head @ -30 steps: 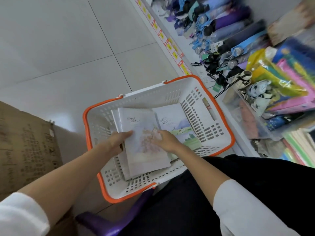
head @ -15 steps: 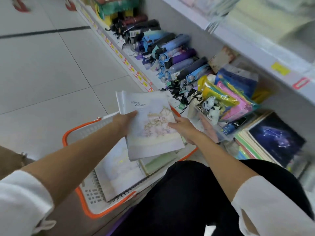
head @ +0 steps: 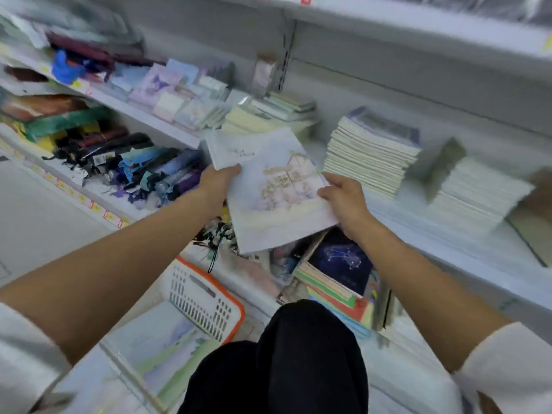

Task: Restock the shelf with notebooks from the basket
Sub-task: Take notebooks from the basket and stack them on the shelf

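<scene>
Left hand (head: pixel 218 182) and right hand (head: pixel 346 198) hold notebook (head: pixel 268 189) lengthwise toward the shelf (head: pixel 478 276).

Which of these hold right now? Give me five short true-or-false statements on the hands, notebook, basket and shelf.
1. The left hand and the right hand both hold the pale notebook with a house drawing on its cover. True.
2. That notebook lies on a shelf stack. False: both hands hold it up in front of the stacks.
3. The white plastic basket with an orange rim contains a notebook with a green landscape cover. True.
4. The folded umbrellas lie right of the held notebook. False: they lie to its left.
5. A tall stack of cream-paged notebooks stands on the shelf to its right. True.
</scene>
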{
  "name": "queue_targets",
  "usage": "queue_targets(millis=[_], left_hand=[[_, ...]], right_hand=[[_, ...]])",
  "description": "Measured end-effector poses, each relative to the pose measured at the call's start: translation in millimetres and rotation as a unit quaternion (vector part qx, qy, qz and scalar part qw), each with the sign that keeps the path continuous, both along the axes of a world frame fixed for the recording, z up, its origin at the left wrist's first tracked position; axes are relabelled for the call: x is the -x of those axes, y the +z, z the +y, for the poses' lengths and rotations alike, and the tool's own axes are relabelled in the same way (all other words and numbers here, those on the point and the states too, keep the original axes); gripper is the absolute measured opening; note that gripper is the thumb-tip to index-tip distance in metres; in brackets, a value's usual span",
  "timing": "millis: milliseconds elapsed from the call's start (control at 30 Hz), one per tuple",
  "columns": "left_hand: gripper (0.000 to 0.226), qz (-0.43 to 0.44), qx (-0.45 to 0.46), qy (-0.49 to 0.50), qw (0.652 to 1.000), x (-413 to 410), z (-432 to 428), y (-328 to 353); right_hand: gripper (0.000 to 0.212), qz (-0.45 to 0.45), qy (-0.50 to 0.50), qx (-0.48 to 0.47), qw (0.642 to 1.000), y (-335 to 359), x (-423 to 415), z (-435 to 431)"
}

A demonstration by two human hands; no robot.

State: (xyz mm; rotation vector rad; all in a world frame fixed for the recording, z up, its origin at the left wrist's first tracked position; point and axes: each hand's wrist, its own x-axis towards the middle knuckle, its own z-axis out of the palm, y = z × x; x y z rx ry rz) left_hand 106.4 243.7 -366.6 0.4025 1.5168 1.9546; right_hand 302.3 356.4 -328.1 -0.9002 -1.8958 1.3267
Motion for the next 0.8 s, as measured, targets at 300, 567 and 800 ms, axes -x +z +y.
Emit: queue_targets(millis=[300,567,800], left_hand=[[0.035,0.231,0.082,-0.176,0.953,-59,93,95],[0.037,0.316,0.087,-0.138,0.935,-73,139,106],[0.070,0.412,0.037,-0.090,0.906,-78,155,100]], right_hand=[[0.039,0.145,-0.176,-0.021,0.973,59,-57,67],[0.029,0.174,-0.309,0.034,0.934,64,-60,113],[0.045,0.214,-0.284,0.037,0.934,63,-70,122]])
